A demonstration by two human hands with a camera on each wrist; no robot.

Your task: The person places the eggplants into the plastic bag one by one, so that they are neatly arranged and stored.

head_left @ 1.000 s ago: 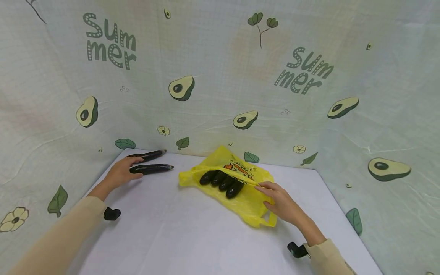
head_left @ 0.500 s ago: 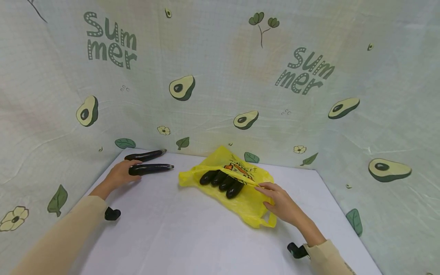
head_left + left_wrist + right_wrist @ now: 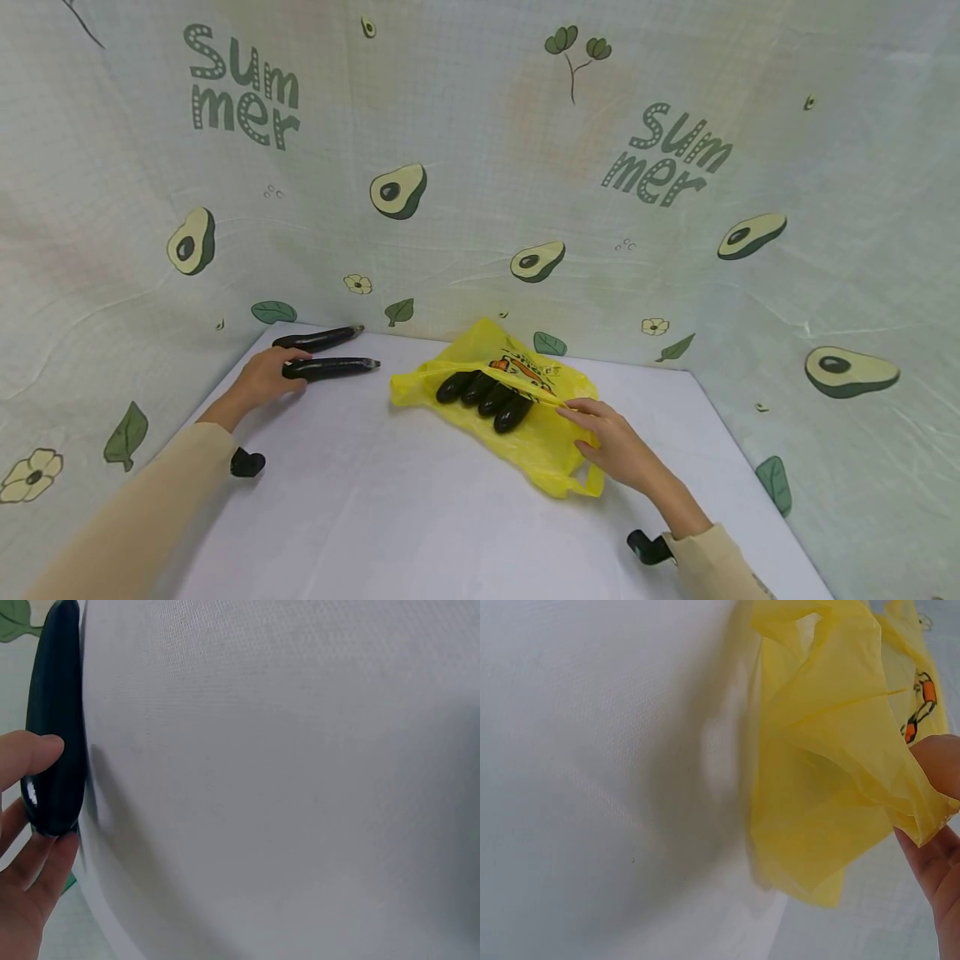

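At the left of the table, my left hand [image 3: 264,377] grips the blunt end of a long dark eggplant [image 3: 337,367], whose stem end points right. In the left wrist view the thumb lies on that eggplant [image 3: 58,705], with fingers around its end. Just behind it lies a second eggplant [image 3: 321,339]. My right hand [image 3: 621,446] pinches the edge of a yellow plastic bag [image 3: 551,454], holding its mouth partly raised. Several eggplants [image 3: 513,414] lie side by side in the bag, their far ends hidden under the upper layer.
A white cloth covers the table [image 3: 420,517]. A printed curtain [image 3: 465,125] with avocados and lettering encloses the back and both sides. Black camera mounts [image 3: 648,547] stick out at both wrists.
My left hand has closed its fingers around the end of the nearer eggplant, drawing in slightly from above it. The right hand and the bag have stayed in place.
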